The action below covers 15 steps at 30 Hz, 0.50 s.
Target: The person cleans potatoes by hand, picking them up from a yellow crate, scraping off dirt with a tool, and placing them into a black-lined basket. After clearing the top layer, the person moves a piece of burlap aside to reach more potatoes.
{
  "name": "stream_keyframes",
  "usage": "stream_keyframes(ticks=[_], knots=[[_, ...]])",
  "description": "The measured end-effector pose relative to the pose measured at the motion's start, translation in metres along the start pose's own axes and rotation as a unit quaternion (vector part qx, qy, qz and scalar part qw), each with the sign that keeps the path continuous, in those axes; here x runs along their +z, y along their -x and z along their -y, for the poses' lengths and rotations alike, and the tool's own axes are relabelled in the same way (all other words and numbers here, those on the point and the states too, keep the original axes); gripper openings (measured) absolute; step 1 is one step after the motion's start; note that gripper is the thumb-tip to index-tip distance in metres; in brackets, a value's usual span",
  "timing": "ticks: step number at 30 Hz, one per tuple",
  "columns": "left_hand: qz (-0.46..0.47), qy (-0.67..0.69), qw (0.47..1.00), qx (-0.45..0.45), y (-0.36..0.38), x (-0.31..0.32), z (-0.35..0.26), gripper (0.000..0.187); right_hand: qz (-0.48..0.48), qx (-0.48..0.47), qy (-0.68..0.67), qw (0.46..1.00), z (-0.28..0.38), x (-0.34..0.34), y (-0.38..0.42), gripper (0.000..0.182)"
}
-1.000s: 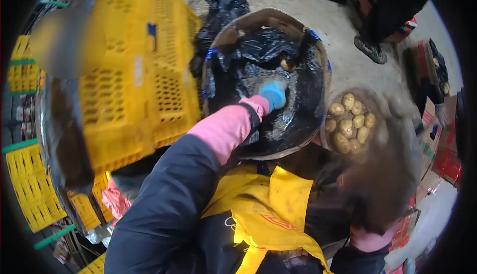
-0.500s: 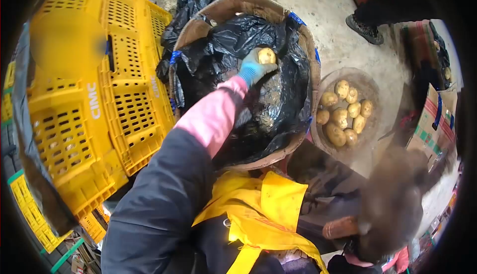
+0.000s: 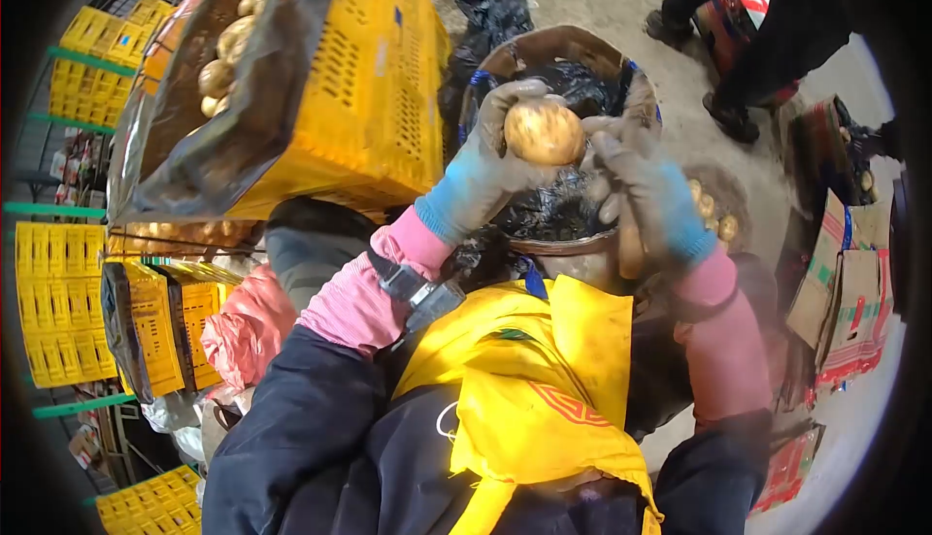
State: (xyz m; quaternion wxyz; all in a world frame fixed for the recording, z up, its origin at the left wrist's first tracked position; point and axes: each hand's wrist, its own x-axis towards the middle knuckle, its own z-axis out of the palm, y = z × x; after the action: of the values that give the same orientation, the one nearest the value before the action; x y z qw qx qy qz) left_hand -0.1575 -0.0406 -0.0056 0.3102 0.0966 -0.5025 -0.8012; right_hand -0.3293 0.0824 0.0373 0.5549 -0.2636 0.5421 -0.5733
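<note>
My left hand [image 3: 495, 166], in a dirty grey-and-blue glove, grips a round, brown-speckled potato [image 3: 544, 133] from its left side, with the thumb below it. Opposite it, my right hand [image 3: 646, 181] in a matching glove is slightly blurred, its fingers apart and the fingertips right at the potato's right edge. Both hands overlap a round cardboard container [image 3: 558, 40] lined with black plastic [image 3: 534, 210]. Behind my right wrist, partly hidden, several potatoes [image 3: 714, 210] lie in a shallow round container.
At left stands a yellow crate [image 3: 379, 79] with a dark liner, holding several potatoes [image 3: 233, 40]. More yellow crates [image 3: 58, 292] stand beyond it. A person's legs [image 3: 728, 45] are at upper right, and flattened cardboard [image 3: 854, 292] leans at right. A yellow apron [image 3: 524, 380] hangs before me.
My left hand has risen from inside the lined container, holding a potato. My right hand has come up from the lower right to the potato. The view has shifted, revealing potatoes in the crate.
</note>
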Motion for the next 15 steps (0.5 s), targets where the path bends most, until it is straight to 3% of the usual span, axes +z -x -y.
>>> stream_keyframes(ticks=[2, 4, 7, 10, 12, 15], knots=[[0.019, -0.170, 0.982, 0.077, 0.019, -0.001, -0.017, 0.093, 0.070, 0.013, -0.029, 0.997, -0.007, 0.019, 0.004, 0.043], [0.014, -0.224, 0.967, 0.118, 0.030, -0.005, -0.025, 0.104, 0.152, -0.003, -0.061, 0.987, -0.011, 0.032, 0.006, 0.046], [-0.010, -0.288, 0.949, 0.127, 0.051, 0.000, -0.040, 0.112, 0.120, -0.111, -0.039, 0.986, -0.019, 0.057, 0.013, 0.051], [-0.035, -0.370, 0.923, 0.099, 0.064, -0.005, -0.048, 0.108, 0.134, -0.131, 0.001, 0.982, -0.029, 0.059, 0.006, 0.056], [-0.046, -0.388, 0.913, 0.117, 0.069, -0.012, -0.045, 0.106, 0.113, -0.213, 0.137, 0.961, -0.037, 0.053, -0.005, 0.060], [-0.060, -0.477, 0.864, 0.151, 0.068, -0.025, -0.040, 0.102, 0.032, -0.390, 0.424, 0.817, -0.046, 0.048, -0.018, 0.067]])
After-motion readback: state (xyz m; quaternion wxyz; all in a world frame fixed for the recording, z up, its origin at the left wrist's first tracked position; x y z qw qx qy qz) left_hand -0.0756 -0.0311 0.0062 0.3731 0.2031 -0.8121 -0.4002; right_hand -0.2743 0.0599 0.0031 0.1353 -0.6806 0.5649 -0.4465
